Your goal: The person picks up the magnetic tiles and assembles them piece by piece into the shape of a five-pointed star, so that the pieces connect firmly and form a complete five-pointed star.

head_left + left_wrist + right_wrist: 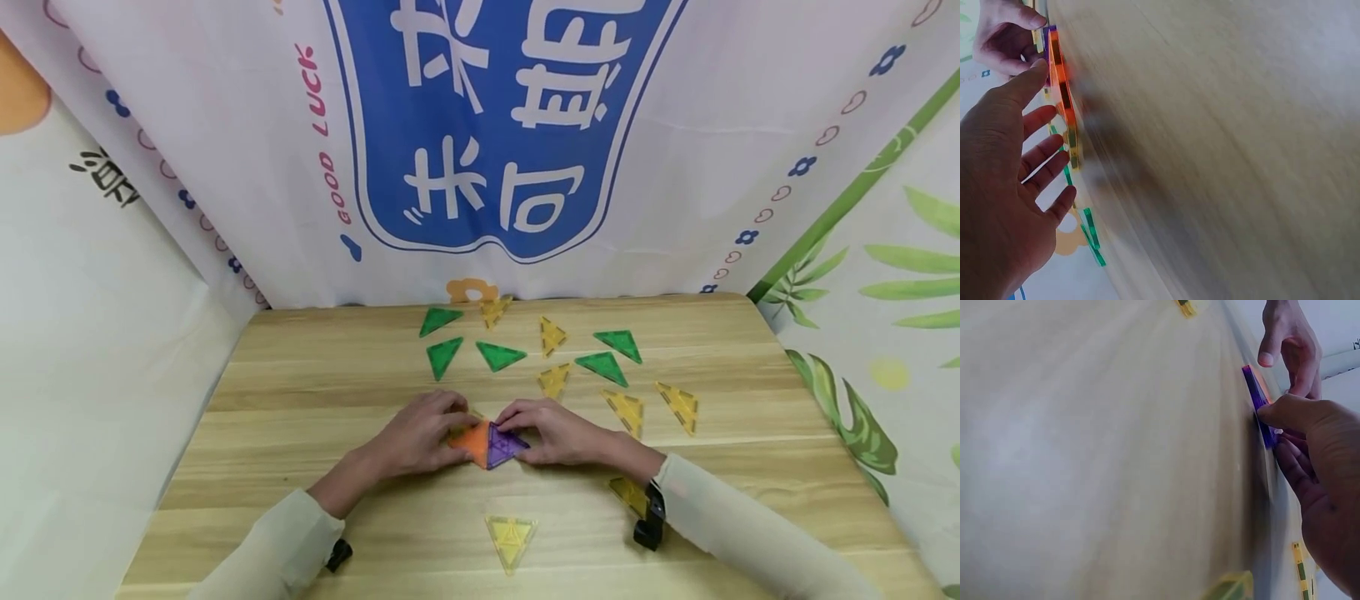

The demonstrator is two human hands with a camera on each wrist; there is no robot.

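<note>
An orange triangular magnetic tile point(472, 442) and a purple triangular magnetic tile point(504, 446) meet edge to edge at mid table. At the orange tile is my left hand point(423, 433), its fingertips along the upper edge and thumb by the lower left. Loosely spread fingers of that hand point(1007, 147) show in the left wrist view. My right hand point(558, 431) pinches the purple tile between thumb and fingers; the right wrist view shows the thumb on the purple tile's edge point(1259, 409). Part of a yellow tile peeks out behind the orange one, mostly hidden by the left fingers.
Several green triangles point(501, 356) and yellow triangles point(624, 410) lie scattered beyond the hands. One pale yellow triangle point(512, 540) sits nearer the front, and another yellow tile point(628, 496) lies partly under the right forearm. A printed cloth point(675, 208) hangs behind the wooden table point(300, 358).
</note>
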